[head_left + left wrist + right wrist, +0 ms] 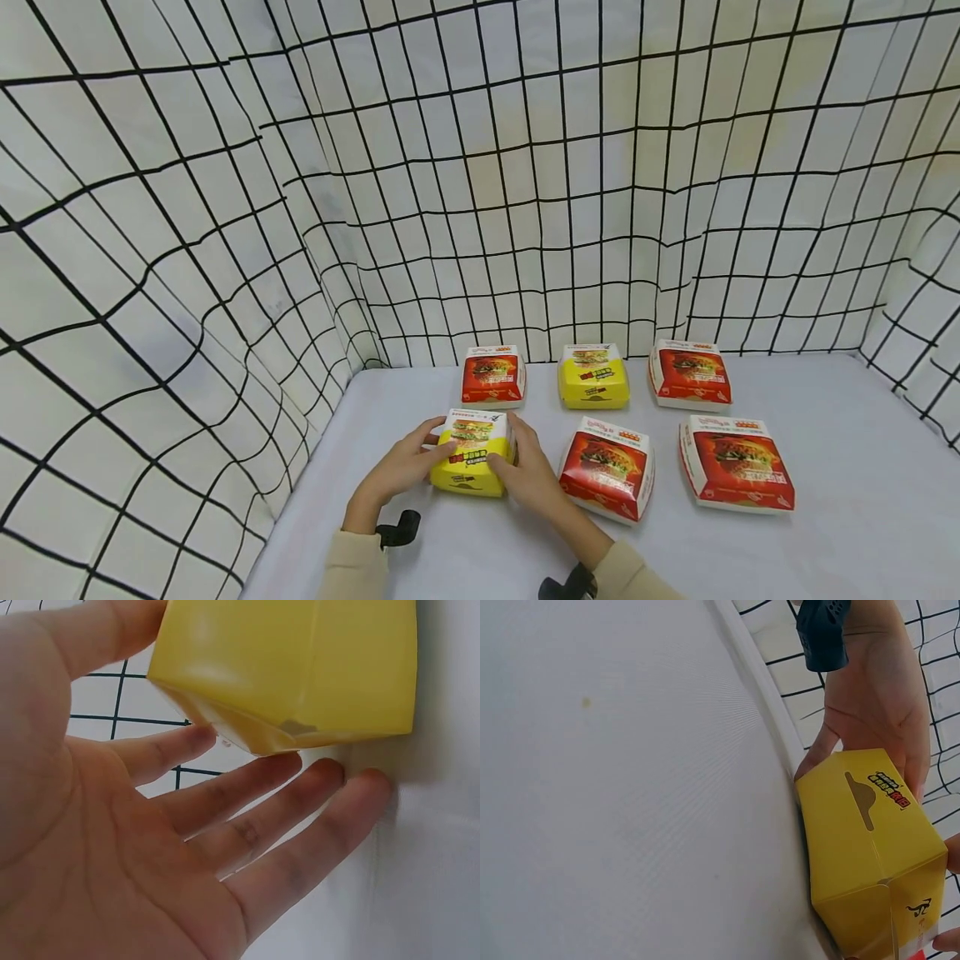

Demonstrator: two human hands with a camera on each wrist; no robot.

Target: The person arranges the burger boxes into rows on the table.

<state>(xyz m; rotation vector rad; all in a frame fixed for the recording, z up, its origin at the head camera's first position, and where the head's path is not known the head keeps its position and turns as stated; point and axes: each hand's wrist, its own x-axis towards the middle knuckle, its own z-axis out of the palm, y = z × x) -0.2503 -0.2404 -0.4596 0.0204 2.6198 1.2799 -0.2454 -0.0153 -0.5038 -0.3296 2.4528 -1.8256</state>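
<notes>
L grip (401,468): clamped on near yellow box (472,433), L side.
R grip (534,473): clamped likewise, R side.
Box pos.: near L of surface (847,433).
Near R: 2 red boxes (606,465).
Far row: 3 boxes (594,377), L–R red, yel., red.

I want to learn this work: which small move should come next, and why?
Perhaps release the held yellow box: left hand and right hand flank it, and it seems to rest on the table, roughly in line with two red boxes.
</notes>
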